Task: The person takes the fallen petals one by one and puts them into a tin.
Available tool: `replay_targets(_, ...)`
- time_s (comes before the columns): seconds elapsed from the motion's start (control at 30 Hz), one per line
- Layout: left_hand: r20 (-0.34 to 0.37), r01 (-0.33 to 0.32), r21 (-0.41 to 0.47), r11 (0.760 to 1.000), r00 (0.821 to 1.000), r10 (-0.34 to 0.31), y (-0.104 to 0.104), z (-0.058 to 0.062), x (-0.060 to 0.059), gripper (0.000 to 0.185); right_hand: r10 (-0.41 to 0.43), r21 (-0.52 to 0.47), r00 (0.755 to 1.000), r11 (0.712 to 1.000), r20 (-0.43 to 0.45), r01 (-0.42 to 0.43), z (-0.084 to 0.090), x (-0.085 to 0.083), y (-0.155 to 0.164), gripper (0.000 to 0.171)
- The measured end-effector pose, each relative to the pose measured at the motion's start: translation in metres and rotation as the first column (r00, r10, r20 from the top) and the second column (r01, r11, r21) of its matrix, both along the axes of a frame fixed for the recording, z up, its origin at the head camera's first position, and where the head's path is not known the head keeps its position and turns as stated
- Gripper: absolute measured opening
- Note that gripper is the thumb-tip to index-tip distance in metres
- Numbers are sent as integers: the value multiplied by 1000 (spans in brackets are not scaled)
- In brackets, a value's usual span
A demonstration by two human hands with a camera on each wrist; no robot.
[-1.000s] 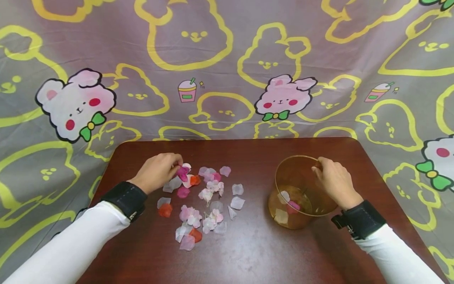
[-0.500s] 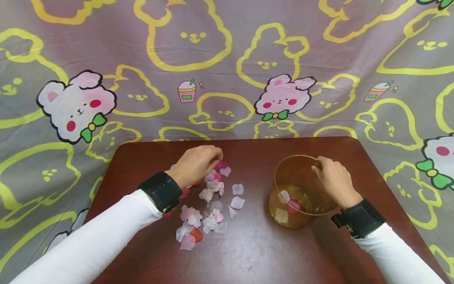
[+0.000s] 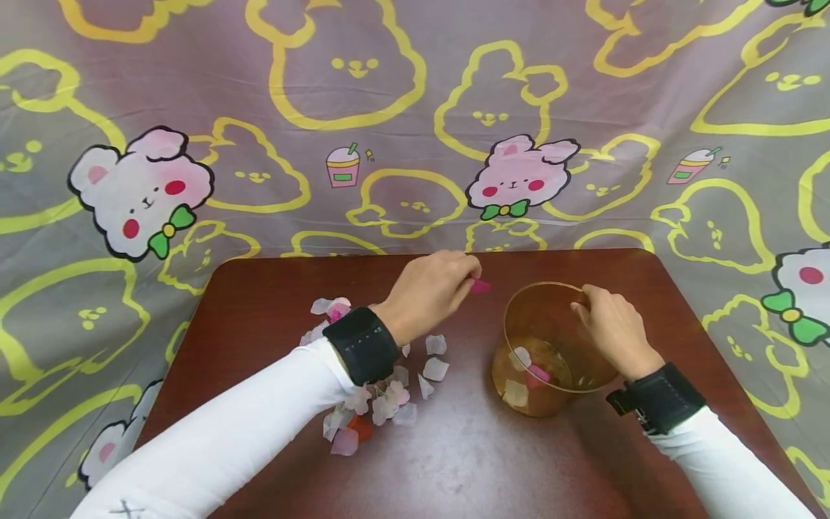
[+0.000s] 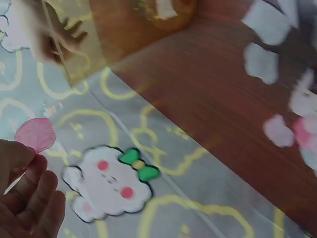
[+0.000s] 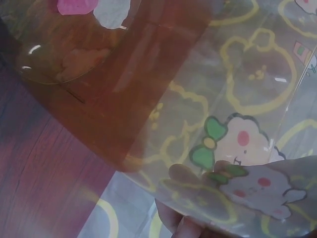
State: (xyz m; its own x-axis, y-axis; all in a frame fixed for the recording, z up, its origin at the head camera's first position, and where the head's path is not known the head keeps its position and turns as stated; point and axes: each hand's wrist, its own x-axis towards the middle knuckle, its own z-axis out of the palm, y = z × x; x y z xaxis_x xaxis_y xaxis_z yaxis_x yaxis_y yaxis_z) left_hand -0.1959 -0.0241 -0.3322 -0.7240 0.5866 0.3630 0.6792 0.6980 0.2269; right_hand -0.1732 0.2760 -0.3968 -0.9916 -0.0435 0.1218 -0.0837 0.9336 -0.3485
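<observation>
head view: the left hand is raised above the far middle of the brown desk, its grip pinching a single magenta petal between thumb and fingertips; the petal sticks out to the right of the fingers, in the air just left of the rim of the amber cup and not over its mouth. the right hand grasps the cup at the far right part of its rim, fingers curled over the edge; the cup is transparent, tilted toward the camera, and rests on the right half of the desk. inside it lie a few petals, white ones and a pink one, at the bottom. a loose scatter of petals, white, pale pink and one orange-red, lies on the desk left of the cup, partly covered by the left forearm in its white sleeve; more lie near the desk's far left. each wrist bears a black band. a patterned cloth with yellow outlines and pink bunnies hangs behind and around the desk. left wrist view: the magenta petal is held at the fingertips, with the cup and the right hand beyond it. right wrist view: the cup wall fills the frame, petals visible at its base.
</observation>
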Motion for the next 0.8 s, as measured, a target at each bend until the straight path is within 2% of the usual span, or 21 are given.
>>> replay_targets(0.17,-54,57,-20,998,997,-58,21,2,6,5,5,-2,1000,1000,-2,-5,0,-1,0,13)
replay_targets(0.27,-67,96,-49,994,993,-99,34,-2,11,7,-3,1,1000,1000,-5,3,0,-1,1,13)
replay_targets(0.57,6,171,-229,958,985,-174,58,-25,29,14,-4,3,1000,1000,-9,4,0,-1,1,14)
replay_targets(0.8,22,211,-224,951,977,-212,59,-31,31,15,-4,8,1000,1000,-16,4,0,-1,2,13)
